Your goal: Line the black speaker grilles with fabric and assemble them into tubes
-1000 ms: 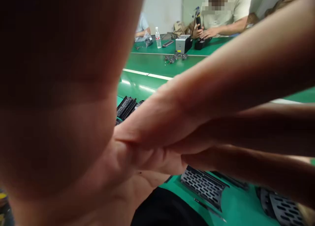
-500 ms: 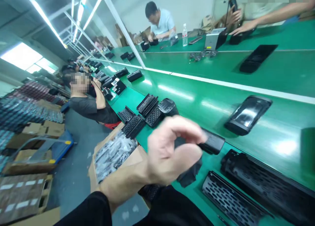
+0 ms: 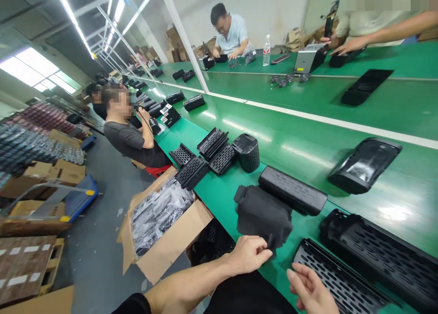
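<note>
A stack of thin black cloth-like sheets [image 3: 262, 213] lies on the green bench. My left hand [image 3: 249, 255] is at its near corner, thumb and forefinger closed on the edge of a sheet. To the right, my right hand [image 3: 313, 292] is held palm inward with loosely bent fingers and nothing in them. Beside it, partly covered by it, lies a black perforated speaker grille [image 3: 337, 273]. A longer black slotted housing [image 3: 379, 254] rests behind that grille. Beyond the sheets is a rounded black grille shell [image 3: 292, 188].
Several black grilles [image 3: 191, 172] and an upright black perforated housing [image 3: 247, 152] stand farther left. An open carton [image 3: 174, 241] of plastic-wrapped parts is against the bench. A glossy black speaker body [image 3: 364, 166] lies on the green belt. Co-workers sit left and across.
My left hand has dropped from above the bench to the near corner of the black sheets. My right hand has come into view at the lower right.
</note>
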`<state>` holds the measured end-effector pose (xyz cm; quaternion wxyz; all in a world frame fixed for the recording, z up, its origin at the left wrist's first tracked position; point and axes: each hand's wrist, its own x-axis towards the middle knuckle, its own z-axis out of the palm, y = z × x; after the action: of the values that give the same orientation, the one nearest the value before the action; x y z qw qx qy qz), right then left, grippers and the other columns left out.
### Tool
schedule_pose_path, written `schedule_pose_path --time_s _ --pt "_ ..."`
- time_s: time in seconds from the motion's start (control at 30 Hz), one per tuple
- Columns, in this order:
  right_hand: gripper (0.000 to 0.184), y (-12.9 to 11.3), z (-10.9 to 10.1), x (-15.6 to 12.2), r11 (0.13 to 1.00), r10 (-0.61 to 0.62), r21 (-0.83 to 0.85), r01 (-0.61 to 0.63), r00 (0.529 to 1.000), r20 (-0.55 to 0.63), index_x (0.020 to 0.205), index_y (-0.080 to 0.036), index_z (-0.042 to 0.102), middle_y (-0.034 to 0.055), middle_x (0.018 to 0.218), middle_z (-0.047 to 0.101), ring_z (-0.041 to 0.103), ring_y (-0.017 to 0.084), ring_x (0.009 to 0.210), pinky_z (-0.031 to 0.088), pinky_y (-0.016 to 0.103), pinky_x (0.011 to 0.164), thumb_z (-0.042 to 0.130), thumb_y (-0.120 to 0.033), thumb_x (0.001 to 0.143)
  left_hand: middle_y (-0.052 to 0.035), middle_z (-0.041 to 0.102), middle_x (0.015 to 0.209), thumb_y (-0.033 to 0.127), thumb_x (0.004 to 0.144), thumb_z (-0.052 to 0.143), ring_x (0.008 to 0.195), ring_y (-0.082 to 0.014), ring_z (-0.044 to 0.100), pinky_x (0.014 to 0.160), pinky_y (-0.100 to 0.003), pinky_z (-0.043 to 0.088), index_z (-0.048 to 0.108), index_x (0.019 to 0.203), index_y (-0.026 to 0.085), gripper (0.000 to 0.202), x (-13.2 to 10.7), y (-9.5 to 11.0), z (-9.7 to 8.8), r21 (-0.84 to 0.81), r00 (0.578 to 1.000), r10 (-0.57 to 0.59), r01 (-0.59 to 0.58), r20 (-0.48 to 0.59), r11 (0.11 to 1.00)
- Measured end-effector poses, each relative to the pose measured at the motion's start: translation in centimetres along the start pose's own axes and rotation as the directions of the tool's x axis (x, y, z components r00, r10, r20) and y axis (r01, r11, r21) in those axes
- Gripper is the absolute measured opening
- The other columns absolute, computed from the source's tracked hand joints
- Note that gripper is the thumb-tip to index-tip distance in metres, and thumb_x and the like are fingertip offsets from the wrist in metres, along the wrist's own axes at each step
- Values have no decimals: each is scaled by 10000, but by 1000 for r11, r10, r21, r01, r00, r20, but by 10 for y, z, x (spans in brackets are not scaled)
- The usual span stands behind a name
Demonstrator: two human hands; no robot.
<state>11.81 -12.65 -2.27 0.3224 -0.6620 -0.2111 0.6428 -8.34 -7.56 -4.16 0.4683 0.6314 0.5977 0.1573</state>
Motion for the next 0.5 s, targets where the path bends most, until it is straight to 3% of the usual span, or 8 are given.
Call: schedule_pose_path --time_s 0.07,0.13,0.2,0.3,0.43,0.5 --pt "728 -6 4 4 999 8 39 -8 1000 4 1235 -251 670 89 1108 749 695 284 1014 560 335 697 866 -660 664 -1 561 710 442 849 682 661 -166 537 644 -328 408 621 718 211 272 -3 12 -8 -142 999 45 -44 1 989" --pt "728 -13 9 10 996 16 89 -21 998 58 1282 -268 679 84 1233 723 665 291 1132 573 385 852 841 -668 695 8 548 708 449 831 705 639 -140 493 614 -302 375 631 719 192 290 -6 22 -14 -262 997 72 -69 1 962" --pt "618 -17 12 15 992 7 124 -22 993 122 1117 -242 755 65 1140 733 665 259 1035 561 365 869 867 -653 670 13 539 705 488 808 742 625 -124 468 600 -291 352 627 703 182 343 -8 31 -17 -331 997 78 -76 -6 941" --pt "463 -21 11 16 988 -31 157 5 986 164 804 -205 741 11 800 659 568 166 763 515 272 722 938 -575 606 12 543 724 589 734 822 619 -111 461 596 -283 358 612 685 173 468 -10 40 -18 -416 996 86 -75 8 906" --pt "504 -24 9 5 974 -26 228 -11 987 160 1055 -269 742 -25 718 596 517 148 652 494 290 662 875 -598 697 5 542 752 643 686 860 661 -120 488 643 -284 413 591 665 174 542 -5 44 -12 -499 986 165 -129 29 857" --pt "483 -26 7 1 972 -35 234 -2 988 152 1062 -270 753 -35 673 541 452 127 605 451 267 612 844 -611 732 -6 557 783 631 679 873 688 -125 503 667 -287 432 598 664 172 536 -2 44 -7 -532 976 214 -157 47 832"
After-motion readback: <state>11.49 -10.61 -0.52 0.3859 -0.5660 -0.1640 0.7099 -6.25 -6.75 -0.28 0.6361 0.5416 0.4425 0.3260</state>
